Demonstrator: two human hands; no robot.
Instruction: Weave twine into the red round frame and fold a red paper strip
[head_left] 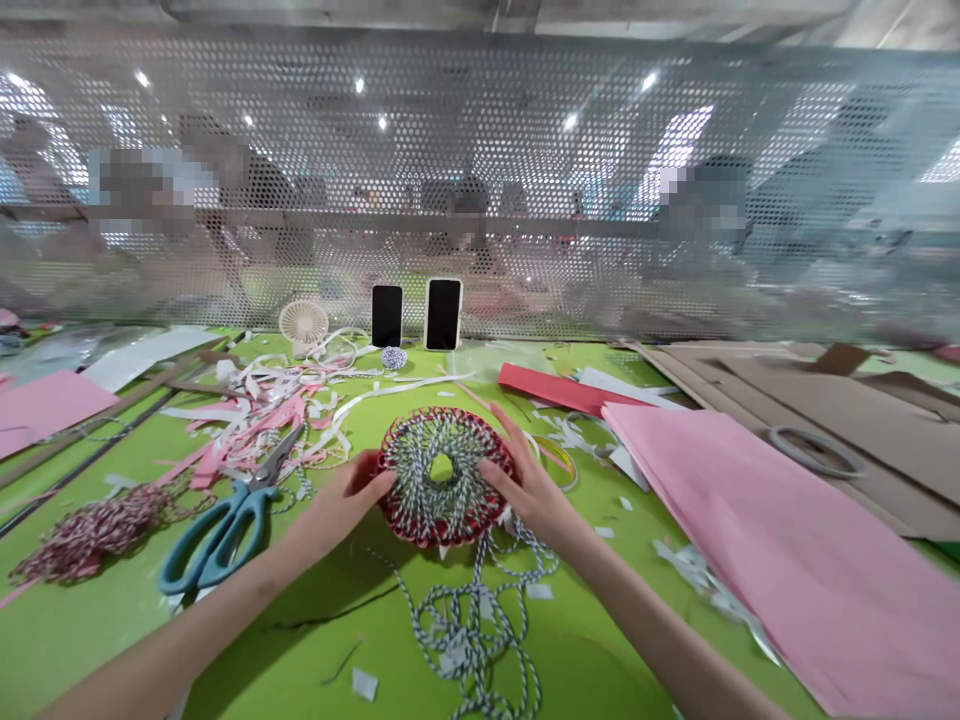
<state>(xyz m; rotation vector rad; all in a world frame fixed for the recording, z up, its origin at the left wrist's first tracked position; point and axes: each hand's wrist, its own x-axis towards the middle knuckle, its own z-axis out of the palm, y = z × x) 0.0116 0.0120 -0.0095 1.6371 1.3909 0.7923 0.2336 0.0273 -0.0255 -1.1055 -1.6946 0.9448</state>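
A round red ring wound with black-and-white twine [444, 478] lies tilted on the green table [225, 640]. My left hand [346, 496] grips its left edge, fingers closed on the rim. Over the ring's right side rests my right hand [525, 478], fingers curled onto the wound twine and the index finger stretched out behind it. A loose tangle of the same twine [472, 630] trails from the ring toward me.
Teal-handled scissors [225, 530] lie left of the ring, beside a red-and-white twine heap [97, 530] and paper strips [285, 400]. Pink paper [772, 540] and cardboard [840, 410] cover the right. Two phones [416, 315], a small fan [304, 325] and a twine ball [393, 357] stand before a perforated metal screen [480, 180].
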